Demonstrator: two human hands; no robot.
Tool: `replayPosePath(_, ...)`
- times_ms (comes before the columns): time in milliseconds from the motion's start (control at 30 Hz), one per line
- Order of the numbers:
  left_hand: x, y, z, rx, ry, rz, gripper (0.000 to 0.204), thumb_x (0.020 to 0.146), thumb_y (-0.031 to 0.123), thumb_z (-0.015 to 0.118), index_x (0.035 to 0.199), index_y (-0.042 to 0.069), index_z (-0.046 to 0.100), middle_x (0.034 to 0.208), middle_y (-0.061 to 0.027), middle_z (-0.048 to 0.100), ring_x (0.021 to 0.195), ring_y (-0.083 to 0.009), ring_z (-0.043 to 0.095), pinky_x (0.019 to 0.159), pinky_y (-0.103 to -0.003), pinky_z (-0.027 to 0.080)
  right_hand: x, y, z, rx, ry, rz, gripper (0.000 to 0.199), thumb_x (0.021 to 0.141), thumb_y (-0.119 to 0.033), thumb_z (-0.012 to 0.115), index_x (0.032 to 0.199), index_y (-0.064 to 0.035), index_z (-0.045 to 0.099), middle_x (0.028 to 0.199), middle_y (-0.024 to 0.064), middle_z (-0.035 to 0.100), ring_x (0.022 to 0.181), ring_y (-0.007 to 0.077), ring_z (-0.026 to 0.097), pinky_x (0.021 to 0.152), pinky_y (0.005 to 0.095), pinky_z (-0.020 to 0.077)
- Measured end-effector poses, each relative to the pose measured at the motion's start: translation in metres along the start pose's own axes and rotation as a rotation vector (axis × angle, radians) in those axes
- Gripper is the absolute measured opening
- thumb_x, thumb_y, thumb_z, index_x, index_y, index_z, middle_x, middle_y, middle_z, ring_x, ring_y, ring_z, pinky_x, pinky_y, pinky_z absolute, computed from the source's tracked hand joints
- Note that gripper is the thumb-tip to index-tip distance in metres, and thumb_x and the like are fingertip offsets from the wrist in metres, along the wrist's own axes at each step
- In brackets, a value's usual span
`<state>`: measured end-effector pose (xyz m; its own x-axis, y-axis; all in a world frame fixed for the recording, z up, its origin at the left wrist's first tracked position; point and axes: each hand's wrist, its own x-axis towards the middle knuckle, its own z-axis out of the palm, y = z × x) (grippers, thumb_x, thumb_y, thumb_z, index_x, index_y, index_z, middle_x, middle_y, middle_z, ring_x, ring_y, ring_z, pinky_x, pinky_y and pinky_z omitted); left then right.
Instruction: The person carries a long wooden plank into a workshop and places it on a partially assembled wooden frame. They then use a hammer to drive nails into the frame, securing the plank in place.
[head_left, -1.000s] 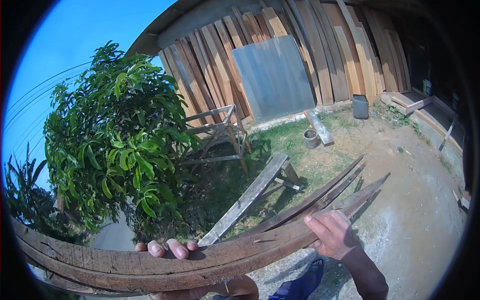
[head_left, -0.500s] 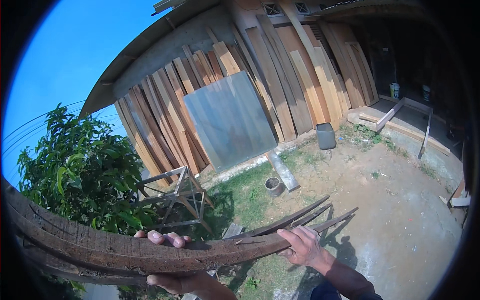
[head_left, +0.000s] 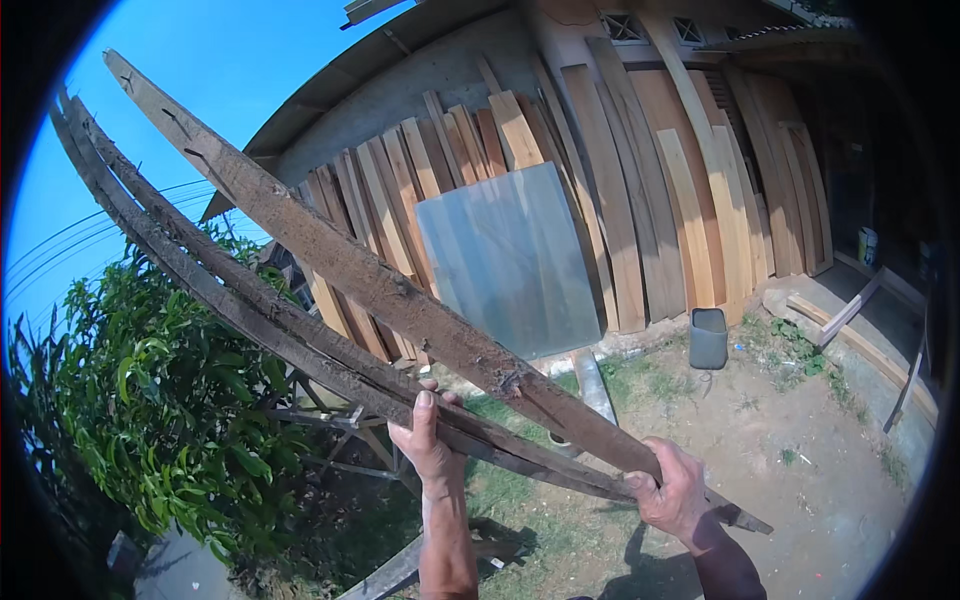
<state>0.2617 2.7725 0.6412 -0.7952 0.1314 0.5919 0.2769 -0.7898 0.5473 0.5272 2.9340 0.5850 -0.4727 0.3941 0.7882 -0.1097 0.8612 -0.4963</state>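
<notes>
Bright sunlight (edges dark, bowed)

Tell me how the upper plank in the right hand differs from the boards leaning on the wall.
The upper plank is dark and rough, with what look like nails sticking out; the boards look smoother and mostly paler. The right hand holds the plank aloft at a slant, while the boards stand propped against the wall. Both are long, narrow wood.

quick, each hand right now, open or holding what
Left hand: closed around the dark lower boards.
Right hand: closed on the brown upper board near its lower end; hold on the others unclear.
</notes>
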Motion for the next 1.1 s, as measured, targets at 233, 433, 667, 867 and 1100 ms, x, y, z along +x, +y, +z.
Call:
replayPosePath(233,0.065,-0.159,0.042,0.047,0.093,-0.091,0.029,0.091,0.011,0.075,0.110,0.000,0.057,0.090,-0.0100,0.066,0.066,-0.0190,0.068,0.062,-0.035,0.059,0.057,0.136,-0.021,-0.011,0.053,0.176,0.050,0.102,-0.047,0.058,0.112,0.0026,0.061,0.079,0.0183,0.066,0.069,0.0367,0.068,0.063,0.0434,0.0512)
replayPosePath(433,0.123,-0.278,0.062,-0.002,0.082,-0.177,0.027,0.090,0.009,0.073,0.108,-0.001,0.057,0.088,-0.0094,0.064,0.065,-0.0183,0.066,0.061,-0.033,0.058,0.093,0.249,-0.027,-0.062,0.088,0.417,0.044,0.103,-0.040,0.057,0.106,0.0026,0.063,0.068,0.0145,0.059,0.062,0.0285,0.063,0.059,0.0407,0.0474)
replayPosePath(667,0.172,-0.415,0.108,0.037,0.079,-0.280,0.028,0.088,0.008,0.074,0.107,0.000,0.056,0.086,-0.0087,0.063,0.065,-0.0183,0.065,0.060,-0.033,0.057,0.115,0.350,-0.035,-0.043,0.150,0.681,0.043,0.100,-0.041,0.058,0.098,0.0015,0.064,0.063,0.0045,0.055,0.058,0.0128,0.055,0.053,0.0323,0.0426)
replayPosePath(867,0.186,-0.549,0.147,0.070,0.067,-0.361,0.030,0.087,0.010,0.075,0.105,0.001,0.054,0.086,-0.0099,0.063,0.062,-0.0207,0.064,0.056,-0.036,0.056,0.127,0.449,-0.051,-0.066,0.215,0.761,0.046,0.100,-0.046,0.057,0.093,-0.0004,0.063,0.060,0.0017,0.052,0.051,0.0099,0.051,0.047,0.0293,0.0394)
replayPosePath(1100,0.215,-0.691,0.211,0.109,0.038,-0.439,0.028,0.087,0.013,0.075,0.103,0.000,0.056,0.082,-0.0094,0.064,0.059,-0.0216,0.065,0.055,-0.036,0.056,0.170,0.552,-0.084,0.042,0.258,0.872,0.048,0.100,-0.050,0.059,0.093,-0.0022,0.061,0.059,-0.0007,0.050,0.049,0.0083,0.049,0.046,0.0271,0.0384)
